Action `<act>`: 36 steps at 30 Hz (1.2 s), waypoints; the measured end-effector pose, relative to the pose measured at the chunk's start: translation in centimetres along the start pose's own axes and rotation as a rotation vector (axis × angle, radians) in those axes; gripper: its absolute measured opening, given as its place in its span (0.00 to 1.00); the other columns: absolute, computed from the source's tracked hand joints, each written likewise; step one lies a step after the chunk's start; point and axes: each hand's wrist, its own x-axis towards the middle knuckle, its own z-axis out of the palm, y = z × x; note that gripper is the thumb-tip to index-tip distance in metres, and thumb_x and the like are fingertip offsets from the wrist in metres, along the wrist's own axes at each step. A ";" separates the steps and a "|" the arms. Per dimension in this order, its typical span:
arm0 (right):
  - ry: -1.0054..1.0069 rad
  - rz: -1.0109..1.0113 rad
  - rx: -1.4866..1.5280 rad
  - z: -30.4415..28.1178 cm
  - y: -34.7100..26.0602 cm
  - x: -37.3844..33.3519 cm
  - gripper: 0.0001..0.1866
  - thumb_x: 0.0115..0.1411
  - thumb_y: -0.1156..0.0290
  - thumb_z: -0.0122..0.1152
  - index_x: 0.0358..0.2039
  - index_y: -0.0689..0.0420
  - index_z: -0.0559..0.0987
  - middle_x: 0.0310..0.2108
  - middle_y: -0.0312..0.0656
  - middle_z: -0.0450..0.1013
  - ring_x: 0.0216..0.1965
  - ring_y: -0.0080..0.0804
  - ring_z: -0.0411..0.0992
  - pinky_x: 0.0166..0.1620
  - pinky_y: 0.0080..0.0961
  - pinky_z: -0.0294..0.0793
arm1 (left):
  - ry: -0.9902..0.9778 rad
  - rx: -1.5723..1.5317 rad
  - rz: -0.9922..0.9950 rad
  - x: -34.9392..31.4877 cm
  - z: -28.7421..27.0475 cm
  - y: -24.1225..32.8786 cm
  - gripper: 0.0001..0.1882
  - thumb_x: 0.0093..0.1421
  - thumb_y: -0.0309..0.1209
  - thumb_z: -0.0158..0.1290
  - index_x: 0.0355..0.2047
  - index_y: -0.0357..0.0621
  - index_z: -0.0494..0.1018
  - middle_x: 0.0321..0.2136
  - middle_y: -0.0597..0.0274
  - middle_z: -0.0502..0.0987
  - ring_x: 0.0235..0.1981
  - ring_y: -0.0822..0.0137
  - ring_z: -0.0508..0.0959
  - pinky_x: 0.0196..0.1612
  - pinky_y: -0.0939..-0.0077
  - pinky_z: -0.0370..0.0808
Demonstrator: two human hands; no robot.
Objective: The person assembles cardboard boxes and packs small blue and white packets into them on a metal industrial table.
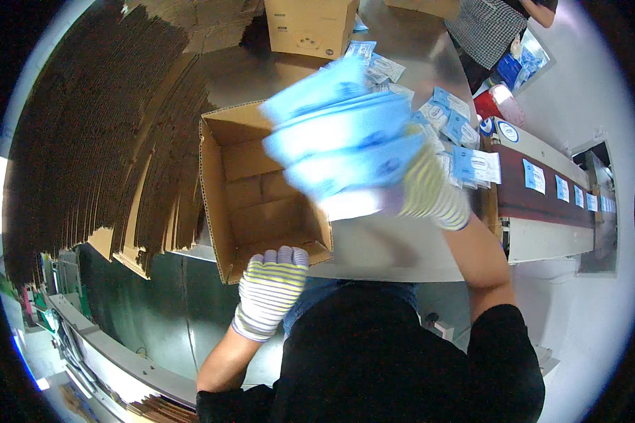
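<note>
An open cardboard box point(213, 190) stands at the near edge of the metal table, and its inside shows bare brown walls and floor. My left hand point(272, 289), in a striped knit glove, has its fingers bent over the box's near rim. Above the right part of the box, my right hand point(434, 187), also gloved, is closed on a fanned stack of blue-and-white packets point(342, 134). Motion blurs the stack, and it hides the box's far right corner. The fingers of my right hand are partly hidden behind the packets.
Flattened cardboard boxes point(85, 134) stand packed together on the left. Loose blue-and-white packets point(448, 116) lie on the metal table point(402, 261). A conveyor belt point(536, 194) on the right carries several packets. A closed carton point(307, 28) sits at the back; another person point(487, 32) stands beyond.
</note>
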 end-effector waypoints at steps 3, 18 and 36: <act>-0.122 0.127 0.014 3.5 -3.7 5.1 0.29 0.38 0.61 0.71 0.40 0.60 0.72 0.32 0.47 0.72 0.36 0.45 0.73 0.36 0.37 0.75 | 0.066 0.096 0.010 -0.1 -0.3 0.8 0.06 0.46 0.32 0.49 0.26 0.49 0.68 0.19 0.67 0.67 0.21 0.70 0.69 0.24 0.74 0.63; -0.302 0.555 -0.393 -8.7 10.2 -6.1 0.19 0.51 0.60 0.60 0.39 0.60 0.77 0.40 0.54 0.74 0.43 0.50 0.72 0.47 0.40 0.70 | -0.012 0.061 -0.290 -3.2 2.9 2.1 0.13 0.48 0.37 0.56 0.33 0.47 0.71 0.28 0.61 0.74 0.29 0.60 0.75 0.34 0.64 0.71; -0.451 0.815 -0.956 -1.4 5.3 -21.2 0.30 0.43 0.45 0.63 0.35 0.61 0.79 0.32 0.52 0.76 0.36 0.46 0.75 0.48 0.37 0.71 | 0.065 0.058 -0.197 -1.7 2.4 1.6 0.17 0.42 0.37 0.58 0.33 0.46 0.71 0.27 0.63 0.74 0.27 0.63 0.74 0.30 0.67 0.69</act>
